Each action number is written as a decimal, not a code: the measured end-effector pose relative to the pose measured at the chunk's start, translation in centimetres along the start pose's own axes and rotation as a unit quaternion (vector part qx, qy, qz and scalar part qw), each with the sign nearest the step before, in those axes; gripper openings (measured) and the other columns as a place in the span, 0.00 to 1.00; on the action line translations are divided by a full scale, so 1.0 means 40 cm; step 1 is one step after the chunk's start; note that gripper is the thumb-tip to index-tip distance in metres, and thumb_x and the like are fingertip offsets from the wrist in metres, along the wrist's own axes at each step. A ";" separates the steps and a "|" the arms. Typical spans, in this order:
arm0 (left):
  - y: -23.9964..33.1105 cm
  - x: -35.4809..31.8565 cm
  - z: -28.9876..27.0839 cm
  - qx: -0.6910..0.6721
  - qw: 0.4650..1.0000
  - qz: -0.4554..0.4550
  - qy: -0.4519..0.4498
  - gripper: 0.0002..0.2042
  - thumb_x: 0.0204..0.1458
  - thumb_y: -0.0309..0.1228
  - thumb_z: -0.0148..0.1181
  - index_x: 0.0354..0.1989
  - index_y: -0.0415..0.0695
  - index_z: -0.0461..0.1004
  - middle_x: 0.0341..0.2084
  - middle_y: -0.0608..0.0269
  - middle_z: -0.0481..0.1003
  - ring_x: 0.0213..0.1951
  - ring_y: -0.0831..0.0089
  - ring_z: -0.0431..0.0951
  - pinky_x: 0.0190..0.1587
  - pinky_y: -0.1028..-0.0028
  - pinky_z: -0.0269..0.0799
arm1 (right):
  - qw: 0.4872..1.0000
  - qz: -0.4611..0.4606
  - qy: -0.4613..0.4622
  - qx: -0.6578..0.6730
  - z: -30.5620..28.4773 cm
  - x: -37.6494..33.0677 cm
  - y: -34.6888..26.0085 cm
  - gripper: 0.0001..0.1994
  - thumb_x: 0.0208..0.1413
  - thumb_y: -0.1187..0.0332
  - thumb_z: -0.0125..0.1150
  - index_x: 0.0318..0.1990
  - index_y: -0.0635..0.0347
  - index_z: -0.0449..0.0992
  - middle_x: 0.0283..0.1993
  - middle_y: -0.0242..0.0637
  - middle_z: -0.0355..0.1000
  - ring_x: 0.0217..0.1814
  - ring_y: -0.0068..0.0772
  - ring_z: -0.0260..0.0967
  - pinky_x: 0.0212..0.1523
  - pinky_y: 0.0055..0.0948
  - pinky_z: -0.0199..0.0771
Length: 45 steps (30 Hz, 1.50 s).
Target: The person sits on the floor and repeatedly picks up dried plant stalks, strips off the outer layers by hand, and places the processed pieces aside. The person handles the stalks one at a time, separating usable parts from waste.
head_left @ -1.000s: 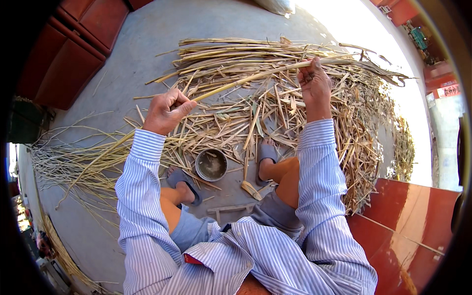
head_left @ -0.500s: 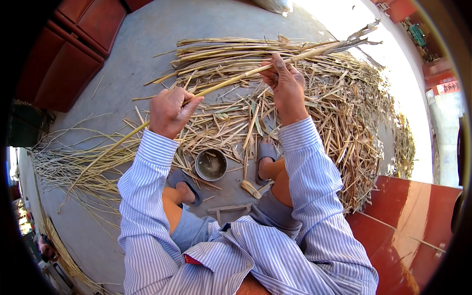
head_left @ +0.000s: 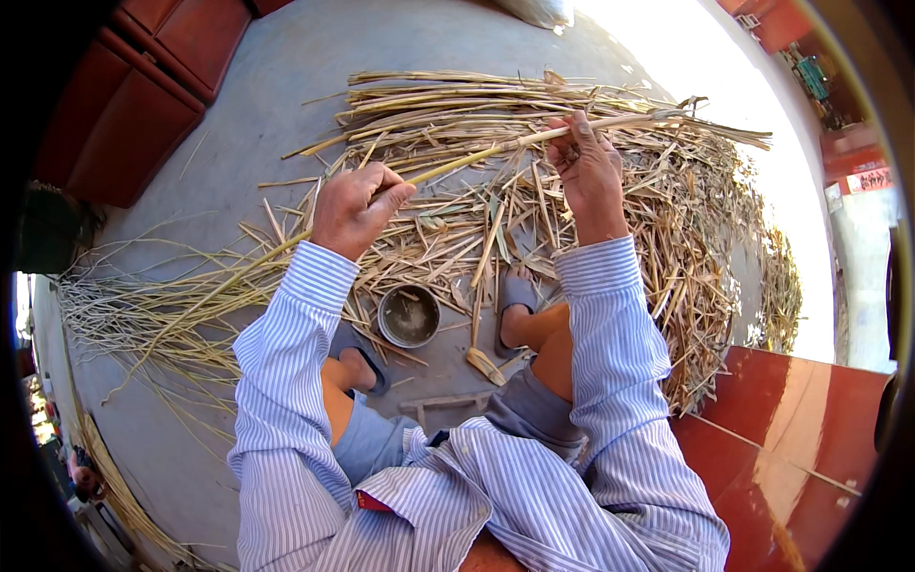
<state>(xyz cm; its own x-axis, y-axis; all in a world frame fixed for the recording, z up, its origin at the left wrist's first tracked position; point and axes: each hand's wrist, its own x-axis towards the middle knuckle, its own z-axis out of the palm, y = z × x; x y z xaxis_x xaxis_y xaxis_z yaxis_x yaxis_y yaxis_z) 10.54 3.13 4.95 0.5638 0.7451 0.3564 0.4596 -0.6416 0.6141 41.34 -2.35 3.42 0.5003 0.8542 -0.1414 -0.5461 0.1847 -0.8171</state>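
Smooth grey concrete floor (head_left: 286, 105) carries a rough heap of dry straw (head_left: 667, 219); left hand (head_left: 355, 205) and right hand (head_left: 583, 167) grip one long pale reed stalk (head_left: 477, 154), bare floor leftward.

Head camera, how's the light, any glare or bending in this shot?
Head view: hard sunlight burns the ground white at the upper right; the red surface at lower right shows shiny glare; a black rim rings the picture, and the straw pile curves toward that rim; both hands, left hand and right hand, look sharp.

Shirt (head_left: 610, 381) blue-white striped – stalks (head_left: 667, 210) pale yellow – bowl (head_left: 409, 316) grey, floor (head_left: 286, 105) grey.
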 end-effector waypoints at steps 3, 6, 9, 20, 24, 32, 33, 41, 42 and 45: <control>-0.002 0.015 0.013 -0.095 0.989 -0.110 -0.017 0.10 0.50 0.33 0.69 0.29 0.39 0.77 0.22 0.60 0.77 0.23 0.76 0.74 0.25 0.75 0.68 | 0.995 -0.065 0.072 0.020 -0.112 0.074 -0.056 0.12 0.61 0.62 0.62 0.37 0.63 0.76 0.34 0.42 0.79 0.34 0.27 0.77 0.29 0.21 0.80; -0.033 0.018 0.002 -0.083 0.984 -0.140 -0.069 0.11 0.51 0.34 0.69 0.29 0.39 0.78 0.22 0.61 0.77 0.23 0.77 0.74 0.25 0.74 0.68 | 0.994 -0.030 0.071 0.078 -0.114 0.074 -0.063 0.16 0.63 0.61 0.58 0.48 0.66 0.70 0.43 0.45 0.77 0.42 0.31 0.76 0.38 0.23 0.80; -0.069 0.005 0.004 -0.088 0.991 -0.100 -0.026 0.12 0.50 0.36 0.69 0.28 0.39 0.78 0.21 0.61 0.76 0.22 0.75 0.74 0.25 0.72 0.68 | 0.991 0.025 -0.117 0.066 0.018 0.003 0.008 0.17 0.63 0.68 0.58 0.55 0.67 0.66 0.51 0.47 0.75 0.48 0.38 0.76 0.49 0.31 0.78; 0.017 0.081 -0.013 0.234 0.948 0.200 0.073 0.17 0.47 0.45 0.65 0.22 0.45 0.69 0.16 0.60 0.71 0.21 0.60 0.76 0.27 0.63 0.72 | 0.999 0.035 -0.024 0.035 -0.126 0.085 0.036 0.11 0.60 0.62 0.62 0.40 0.60 0.76 0.33 0.40 0.79 0.33 0.27 0.77 0.33 0.24 0.81; 0.015 0.069 -0.100 0.244 0.946 0.197 0.077 0.18 0.47 0.46 0.65 0.22 0.45 0.69 0.16 0.60 0.72 0.22 0.59 0.76 0.30 0.61 0.71 | 0.993 0.068 0.029 0.087 -0.295 0.185 -0.012 0.12 0.59 0.64 0.63 0.39 0.68 0.75 0.34 0.45 0.77 0.32 0.29 0.75 0.32 0.22 0.82; -0.091 0.006 -0.015 0.168 0.979 0.057 -0.099 0.18 0.48 0.49 0.64 0.26 0.46 0.71 0.18 0.59 0.72 0.27 0.59 0.74 0.39 0.58 0.64 | 0.984 0.145 -0.088 -0.061 -0.061 0.054 0.128 0.13 0.62 0.62 0.60 0.45 0.63 0.76 0.41 0.39 0.78 0.47 0.28 0.75 0.44 0.24 0.77; -0.073 0.014 0.021 0.157 0.979 0.109 -0.068 0.18 0.49 0.50 0.62 0.26 0.46 0.72 0.19 0.59 0.72 0.27 0.59 0.74 0.37 0.58 0.63 | 0.980 0.164 -0.102 -0.046 -0.027 0.051 0.160 0.14 0.62 0.63 0.60 0.47 0.64 0.75 0.42 0.39 0.79 0.42 0.27 0.76 0.39 0.22 0.79; -0.026 0.049 -0.044 0.131 0.991 -0.001 -0.029 0.12 0.50 0.41 0.66 0.26 0.45 0.76 0.17 0.56 0.73 0.22 0.56 0.73 0.26 0.62 0.64 | 0.996 0.083 0.005 -0.018 -0.007 0.072 0.073 0.12 0.63 0.64 0.58 0.42 0.65 0.76 0.39 0.40 0.79 0.34 0.25 0.76 0.36 0.24 0.81; -0.029 0.043 -0.053 0.122 0.990 -0.046 -0.056 0.13 0.50 0.40 0.66 0.26 0.44 0.76 0.16 0.55 0.73 0.22 0.56 0.73 0.25 0.62 0.64 | 0.997 0.076 0.021 -0.009 -0.019 0.074 0.062 0.11 0.63 0.63 0.58 0.42 0.64 0.76 0.39 0.40 0.79 0.35 0.25 0.76 0.37 0.22 0.80; -0.046 0.031 -0.038 0.106 0.992 -0.021 -0.062 0.13 0.50 0.40 0.66 0.27 0.42 0.76 0.16 0.53 0.73 0.21 0.55 0.73 0.24 0.62 0.63 | 0.999 0.047 -0.003 0.002 -0.022 0.056 0.070 0.12 0.63 0.63 0.58 0.43 0.64 0.75 0.39 0.40 0.79 0.37 0.26 0.76 0.39 0.23 0.81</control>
<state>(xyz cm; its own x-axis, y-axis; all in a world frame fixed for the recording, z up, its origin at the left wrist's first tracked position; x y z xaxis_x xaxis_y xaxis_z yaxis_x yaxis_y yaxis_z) 9.33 5.50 5.34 0.6150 0.7523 0.2364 0.6112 -0.6441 0.4600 41.51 -0.34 0.31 0.4426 0.8708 -0.2138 -0.5929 0.1054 -0.7983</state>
